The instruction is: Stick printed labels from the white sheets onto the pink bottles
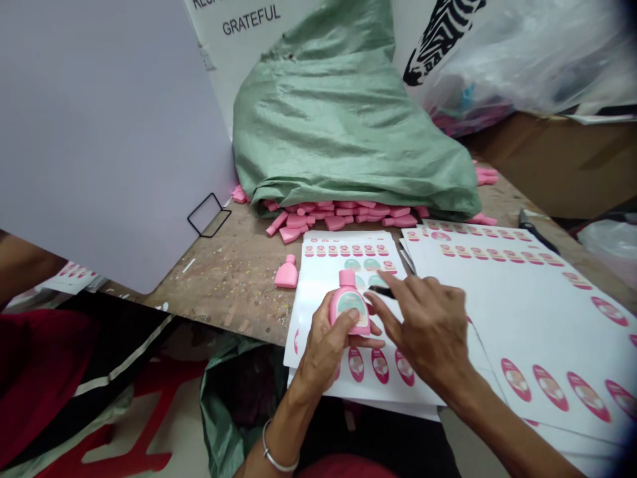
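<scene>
Over a white sticker sheet (343, 252), my left hand (323, 345) holds a small pink bottle (347, 282) upright, its pale green label facing up at me. My left thumb lies across the label's lower part. Close to the bottle's right side is my right hand (430, 325), with a slim black tool (382, 291) held in its fingers; its far end is partly hidden. Another pink bottle (286, 273) stands or lies beside the sheet's left edge; which one I cannot tell. Pink oval and round green stickers show on the sheet.
A green sack (348, 119) sits at the back with several pink bottles (338, 216) spilling beneath it. More sticker sheets (527, 312) and black-handled scissors (537, 232) are right. At left are a pale panel (109, 133), a black wire stand (209, 216) and another person's arm (22, 265).
</scene>
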The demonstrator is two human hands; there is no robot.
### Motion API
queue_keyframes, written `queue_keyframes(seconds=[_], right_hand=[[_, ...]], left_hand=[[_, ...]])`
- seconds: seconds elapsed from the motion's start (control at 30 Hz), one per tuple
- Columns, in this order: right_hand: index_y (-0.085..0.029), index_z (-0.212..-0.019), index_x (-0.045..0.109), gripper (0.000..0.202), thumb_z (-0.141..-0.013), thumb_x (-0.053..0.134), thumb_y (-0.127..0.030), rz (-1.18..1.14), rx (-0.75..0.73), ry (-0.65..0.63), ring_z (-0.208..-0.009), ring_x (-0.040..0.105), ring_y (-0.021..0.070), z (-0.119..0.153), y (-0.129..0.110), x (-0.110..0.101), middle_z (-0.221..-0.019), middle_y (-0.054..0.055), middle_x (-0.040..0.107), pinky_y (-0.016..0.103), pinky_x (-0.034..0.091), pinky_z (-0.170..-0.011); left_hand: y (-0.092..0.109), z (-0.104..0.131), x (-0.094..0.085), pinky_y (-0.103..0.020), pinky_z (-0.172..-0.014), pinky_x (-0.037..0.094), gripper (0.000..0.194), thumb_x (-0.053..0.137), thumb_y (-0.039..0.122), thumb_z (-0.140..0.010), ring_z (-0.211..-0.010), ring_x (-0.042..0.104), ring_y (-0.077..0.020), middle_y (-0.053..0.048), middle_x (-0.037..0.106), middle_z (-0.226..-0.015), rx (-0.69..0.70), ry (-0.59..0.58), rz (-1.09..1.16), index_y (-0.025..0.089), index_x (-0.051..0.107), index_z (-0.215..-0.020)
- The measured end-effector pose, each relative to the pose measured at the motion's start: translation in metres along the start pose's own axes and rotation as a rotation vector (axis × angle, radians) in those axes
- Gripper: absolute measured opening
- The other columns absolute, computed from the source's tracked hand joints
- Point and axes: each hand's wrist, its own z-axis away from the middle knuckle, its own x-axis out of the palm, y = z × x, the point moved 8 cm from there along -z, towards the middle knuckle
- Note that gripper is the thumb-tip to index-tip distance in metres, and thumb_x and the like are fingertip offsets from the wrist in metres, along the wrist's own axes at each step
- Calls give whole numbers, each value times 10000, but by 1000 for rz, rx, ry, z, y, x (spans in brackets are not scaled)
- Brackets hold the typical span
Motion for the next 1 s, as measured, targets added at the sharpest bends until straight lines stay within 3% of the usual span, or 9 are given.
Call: queue_keyframes(seconds=[0.1, 0.2, 0.33, 0.43, 0.57, 0.77, 0.87, 1.0], right_hand=[[-190, -1224, 546, 497, -823, 576, -482, -128, 64, -23, -939, 568, 291, -4, 11, 1, -1000, 140, 642, 431, 386, -828], [-232, -1291, 460, 649, -732, 657, -496, -514, 142, -226, -1057, 563, 272, -5, 8, 25, -1243, 110, 556, 398, 459, -857], [-242, -1233, 509, 639, -669, 705, -470, -724, 272, -371, -1088, 566, 249, -2, 0, 54, -1243, 77, 565, 389, 476, -909], [-231, -1173, 555, 589, -669, 705, -495, -711, 302, -342, -1057, 578, 242, -6, 3, 61, -1183, 75, 601, 394, 477, -911], [-208, -1095, 586, 563, -657, 703, -543, -650, 374, -217, -972, 606, 245, -17, 19, 55, -1092, 88, 637, 386, 499, -837], [-181, -1087, 607, 462, -805, 552, -543, -646, 384, -316, -803, 600, 184, -19, 25, 63, -951, 74, 659, 301, 483, -699], [-186, -1075, 599, 421, -835, 521, -522, -635, 363, -333, -797, 582, 168, -17, 29, 72, -973, 63, 650, 279, 464, -697], [-189, -972, 581, 353, -877, 443, -500, -552, 318, -354, -702, 552, 157, -17, 31, 84, -840, 43, 637, 271, 438, -628]], left_hand=[[-1, 2, 6, -319, -629, 581, 314, 600, 327, -798, -738, 621, -161, -85, 601, -941, -54, -65, 67, 136, 538, -1040], [-2, 5, 9, -328, -636, 582, 341, 645, 297, -760, -719, 624, -163, -42, 583, -846, -113, -98, 33, 156, 531, -1049], [-2, 8, 7, -343, -661, 586, 325, 673, 254, -739, -756, 637, -187, -20, 559, -789, -127, -145, -24, 161, 531, -1017], [-4, 10, 1, -330, -647, 588, 298, 634, 222, -770, -753, 633, -181, -29, 573, -767, -121, -155, 18, 151, 531, -1040], [-9, 10, -6, -307, -613, 588, 227, 607, 196, -776, -726, 610, -150, -78, 599, -920, -153, -142, 130, 136, 560, -990], [-9, 3, -19, -331, -634, 585, 257, 668, 176, -721, -721, 607, -153, -74, 603, -894, -175, -114, 218, 114, 579, -954], [-8, 1, -29, -307, -613, 568, 289, 641, 279, -784, -703, 616, -155, -74, 611, -865, -160, -63, 209, 114, 570, -1011], [-1, 2, -53, -283, -614, 531, 349, 516, 435, -865, -607, 610, -138, -84, 635, -795, -78, 88, 46, 98, 592, -907]])
